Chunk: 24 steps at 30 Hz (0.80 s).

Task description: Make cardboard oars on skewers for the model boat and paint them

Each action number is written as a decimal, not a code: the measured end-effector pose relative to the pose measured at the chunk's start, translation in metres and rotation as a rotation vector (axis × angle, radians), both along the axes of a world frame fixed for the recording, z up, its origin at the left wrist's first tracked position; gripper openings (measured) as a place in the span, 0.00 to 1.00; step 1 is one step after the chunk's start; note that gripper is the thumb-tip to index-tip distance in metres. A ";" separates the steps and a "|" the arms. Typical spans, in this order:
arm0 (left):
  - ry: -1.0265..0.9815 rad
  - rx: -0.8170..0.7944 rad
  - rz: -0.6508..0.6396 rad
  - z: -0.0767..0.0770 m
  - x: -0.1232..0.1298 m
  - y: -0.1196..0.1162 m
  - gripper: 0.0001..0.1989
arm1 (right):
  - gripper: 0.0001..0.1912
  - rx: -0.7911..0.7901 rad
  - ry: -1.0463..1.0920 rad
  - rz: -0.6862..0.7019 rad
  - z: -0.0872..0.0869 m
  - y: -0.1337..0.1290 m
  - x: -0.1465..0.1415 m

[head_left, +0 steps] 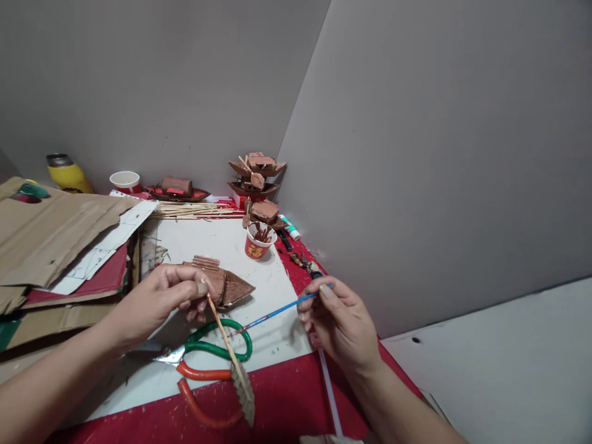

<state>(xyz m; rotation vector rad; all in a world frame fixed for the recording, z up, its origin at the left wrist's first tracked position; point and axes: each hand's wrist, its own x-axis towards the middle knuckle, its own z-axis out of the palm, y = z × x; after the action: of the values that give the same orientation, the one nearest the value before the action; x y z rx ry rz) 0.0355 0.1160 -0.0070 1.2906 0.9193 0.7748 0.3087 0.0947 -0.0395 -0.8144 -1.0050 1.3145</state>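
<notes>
My left hand (173, 293) pinches the upper end of a thin wooden stick (226, 342), which slants down to a ridged cardboard blade (243, 394). The stick's upper part is brown. In my right hand (340, 320) is a thin blue paintbrush (280, 310), held between thumb and fingers, its tip close to the stick; whether they touch, I cannot tell. Beneath them lie scissors with one green handle (217, 354) and one orange handle (203, 373). Behind my left hand a brown model boat (235, 288) rests on white board, partly hidden.
A red paper cup (258, 246) with brown paint stands behind the brush. More model boats (266, 213), thin sticks (198, 211), a white cup (126, 180) and a yellow bottle (69, 176) are farther back. Cardboard (55, 234) is piled left; a gray wall (416, 154) rises right.
</notes>
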 end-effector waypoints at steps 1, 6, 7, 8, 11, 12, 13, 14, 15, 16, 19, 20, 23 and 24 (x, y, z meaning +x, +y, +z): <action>0.001 0.000 -0.001 0.000 0.000 0.000 0.10 | 0.10 0.008 0.020 -0.013 0.000 0.000 0.000; 0.009 -0.005 -0.028 0.000 0.001 -0.002 0.09 | 0.09 0.026 0.047 0.002 -0.002 0.000 -0.004; 0.013 -0.009 -0.032 0.001 0.002 -0.002 0.09 | 0.09 0.027 0.041 0.008 -0.002 0.000 -0.005; 0.016 -0.012 -0.034 0.002 0.003 -0.003 0.09 | 0.10 0.025 0.034 0.009 -0.003 0.001 -0.005; 0.019 -0.016 -0.036 0.003 0.005 -0.005 0.09 | 0.10 0.015 0.013 0.007 -0.005 0.001 -0.004; 0.016 -0.017 -0.036 0.003 0.005 -0.005 0.09 | 0.11 0.010 0.006 0.008 -0.005 0.002 -0.004; 0.013 -0.017 -0.036 0.003 0.004 -0.006 0.10 | 0.11 0.004 -0.002 0.011 -0.005 0.002 -0.003; 0.008 -0.017 -0.036 0.003 0.004 -0.006 0.10 | 0.11 -0.002 -0.010 0.014 -0.004 0.001 -0.002; 0.004 -0.015 -0.038 0.003 0.004 -0.005 0.10 | 0.11 -0.009 -0.017 0.020 -0.004 0.001 -0.001; -0.003 -0.013 -0.041 0.002 0.003 -0.005 0.10 | 0.12 -0.015 -0.023 0.027 -0.003 0.001 0.000; -0.015 -0.003 -0.043 0.002 0.002 -0.002 0.10 | 0.12 -0.018 -0.023 0.051 -0.002 0.000 0.000; -0.018 -0.001 -0.041 0.002 0.001 -0.002 0.10 | 0.12 -0.015 -0.016 0.052 -0.001 0.000 -0.001; -0.022 -0.006 -0.045 0.002 0.002 -0.002 0.11 | 0.10 0.006 0.018 0.032 0.000 0.000 -0.003; -0.024 -0.010 -0.051 0.002 0.002 -0.003 0.10 | 0.09 0.015 0.029 0.026 0.000 0.001 -0.004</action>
<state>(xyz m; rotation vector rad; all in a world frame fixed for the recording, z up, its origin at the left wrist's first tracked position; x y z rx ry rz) 0.0375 0.1133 -0.0054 1.2891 0.8667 0.7433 0.3045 0.0952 -0.0396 -0.7717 -1.0040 1.3357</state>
